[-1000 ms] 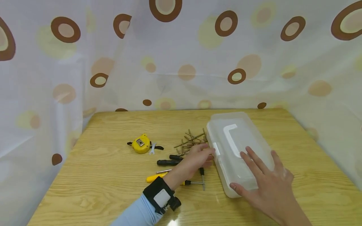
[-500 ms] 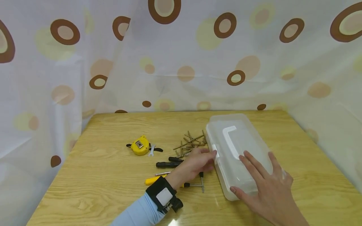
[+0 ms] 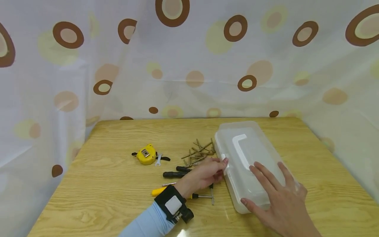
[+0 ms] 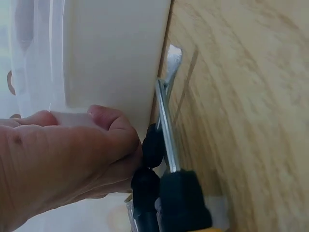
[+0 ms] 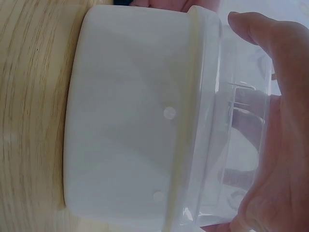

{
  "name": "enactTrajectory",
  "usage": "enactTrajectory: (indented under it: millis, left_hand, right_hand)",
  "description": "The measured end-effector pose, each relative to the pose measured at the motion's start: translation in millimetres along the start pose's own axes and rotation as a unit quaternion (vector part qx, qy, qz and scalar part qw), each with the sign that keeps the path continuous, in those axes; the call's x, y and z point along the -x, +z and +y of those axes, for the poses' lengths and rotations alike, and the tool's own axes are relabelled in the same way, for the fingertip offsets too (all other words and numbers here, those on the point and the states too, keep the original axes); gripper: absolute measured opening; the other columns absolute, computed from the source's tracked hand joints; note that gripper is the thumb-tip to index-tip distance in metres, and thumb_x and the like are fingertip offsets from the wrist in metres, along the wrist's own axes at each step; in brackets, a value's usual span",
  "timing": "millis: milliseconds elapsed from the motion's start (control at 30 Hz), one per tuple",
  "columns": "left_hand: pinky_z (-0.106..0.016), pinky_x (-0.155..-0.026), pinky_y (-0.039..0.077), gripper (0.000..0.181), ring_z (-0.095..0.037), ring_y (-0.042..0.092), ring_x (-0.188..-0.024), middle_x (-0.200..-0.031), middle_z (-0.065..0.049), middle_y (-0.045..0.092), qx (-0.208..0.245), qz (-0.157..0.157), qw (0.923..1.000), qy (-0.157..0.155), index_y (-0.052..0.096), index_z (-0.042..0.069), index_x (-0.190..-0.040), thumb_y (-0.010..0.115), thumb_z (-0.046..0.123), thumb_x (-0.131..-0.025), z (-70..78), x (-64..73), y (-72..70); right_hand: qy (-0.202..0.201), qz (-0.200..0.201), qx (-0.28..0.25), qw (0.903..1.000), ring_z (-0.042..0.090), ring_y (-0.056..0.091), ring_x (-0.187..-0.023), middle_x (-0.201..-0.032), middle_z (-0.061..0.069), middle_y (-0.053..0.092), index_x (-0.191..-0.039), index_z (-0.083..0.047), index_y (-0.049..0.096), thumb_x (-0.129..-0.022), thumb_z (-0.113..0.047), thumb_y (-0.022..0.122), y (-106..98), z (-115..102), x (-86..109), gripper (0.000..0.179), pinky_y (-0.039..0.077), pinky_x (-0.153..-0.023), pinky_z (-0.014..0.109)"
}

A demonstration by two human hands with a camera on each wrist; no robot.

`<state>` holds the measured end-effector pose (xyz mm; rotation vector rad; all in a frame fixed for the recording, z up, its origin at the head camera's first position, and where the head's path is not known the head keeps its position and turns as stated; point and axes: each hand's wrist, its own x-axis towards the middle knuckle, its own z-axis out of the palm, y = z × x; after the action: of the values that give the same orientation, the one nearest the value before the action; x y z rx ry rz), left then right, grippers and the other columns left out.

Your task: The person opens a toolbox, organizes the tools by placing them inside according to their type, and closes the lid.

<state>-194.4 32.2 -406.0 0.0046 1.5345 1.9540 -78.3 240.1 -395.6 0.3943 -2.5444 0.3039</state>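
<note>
A translucent plastic storage box (image 3: 262,141) with its lid down lies lengthwise on the right of the table, a white carry handle (image 3: 239,149) on top. At the box's left side my left hand (image 3: 205,172) pinches the latch (image 4: 72,119) between thumb and index finger. My right hand (image 3: 284,200) rests on the near right part of the lid with its fingers spread and straight. Close under the left hand lie screwdrivers, among them a yellow-handled one (image 3: 158,191) and a black-handled one (image 3: 173,174); the hand and wrist partly hide them.
Brass-coloured hex keys (image 3: 201,152) lie piled against the box's left side. Farther left are a yellow tape measure (image 3: 146,155) and a small open-ended wrench (image 3: 158,160). A patterned curtain (image 3: 171,59) hangs behind the table (image 3: 97,184).
The left hand has moved slightly right and onto the latch, its thumb now over the latch's upper edge. The right hand stays on the lid. The box looks unmoved.
</note>
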Motion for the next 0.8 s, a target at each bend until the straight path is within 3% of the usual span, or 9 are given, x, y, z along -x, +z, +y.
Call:
enactTrajectory:
  millis: [167,300,433,600,700,800]
  left_hand:
    - [-0.021,-0.065,0.035,0.023,-0.012,0.047,-0.079,-0.093,0.0,0.055,-0.005,-0.013,0.9998,0.016,0.058,0.002,-0.115,0.055,0.024,-0.106,1.2,2.8,-0.3]
    - [-0.025,-0.066,0.033,0.048,-0.014,0.044,-0.075,-0.09,0.001,0.051,-0.069,0.002,0.996,0.057,0.044,-0.001,-0.14,0.055,0.032,-0.107,0.8,8.7,1.8]
    - [-0.027,-0.064,0.038,0.065,-0.015,0.048,-0.07,-0.087,-0.001,0.052,-0.155,0.055,0.9825,0.087,0.03,0.005,-0.151,0.057,0.041,-0.104,0.2,15.6,4.5]
    - [-0.027,-0.059,0.043,0.053,-0.015,0.054,-0.067,-0.089,-0.005,0.057,-0.228,0.088,0.9603,0.134,0.044,0.011,-0.141,0.057,0.044,-0.102,1.0,20.7,5.0]
    - [-0.029,-0.063,0.047,0.045,-0.018,0.061,-0.076,-0.098,-0.008,0.063,-0.241,0.083,0.9558,0.147,0.048,0.016,-0.136,0.057,0.044,-0.102,3.4,22.4,3.0]
    - [-0.031,-0.074,0.051,0.039,-0.02,0.065,-0.095,-0.113,-0.008,0.063,-0.271,0.094,0.9433,0.167,0.053,0.017,-0.131,0.053,0.042,-0.101,7.0,21.9,0.5]
  right_hand:
    - [0.009,-0.017,-0.003,0.9998,0.045,0.033,-0.145,-0.152,-0.013,0.052,-0.149,-0.034,0.05,-0.073,-0.07,0.077,0,-1,0.3,0.089,0.035,-0.075,0.077]
    - [0.008,-0.009,-0.006,0.9999,0.045,0.034,-0.144,-0.15,-0.012,0.053,-0.148,-0.032,0.052,-0.073,-0.069,0.077,-1,-1,-1.0,0.087,0.035,-0.076,0.077]
    - [0.006,-0.004,-0.005,1.0,0.044,0.035,-0.142,-0.149,-0.011,0.055,-0.147,-0.031,0.054,-0.073,-0.069,0.077,-2,0,-2.3,0.086,0.036,-0.076,0.075]
    - [0.005,-0.004,-0.004,1.0,0.043,0.035,-0.142,-0.149,-0.011,0.055,-0.147,-0.031,0.054,-0.072,-0.07,0.077,-2,1,-2.3,0.087,0.035,-0.074,0.074]
    - [0.005,-0.002,-0.002,1.0,0.043,0.036,-0.142,-0.149,-0.011,0.055,-0.146,-0.031,0.054,-0.072,-0.07,0.077,-1,0,-1.9,0.086,0.035,-0.074,0.074]
    - [0.006,0.001,-0.003,1.0,0.043,0.036,-0.142,-0.149,-0.011,0.055,-0.146,-0.031,0.055,-0.072,-0.07,0.076,-2,0,-2.3,0.086,0.036,-0.075,0.075]
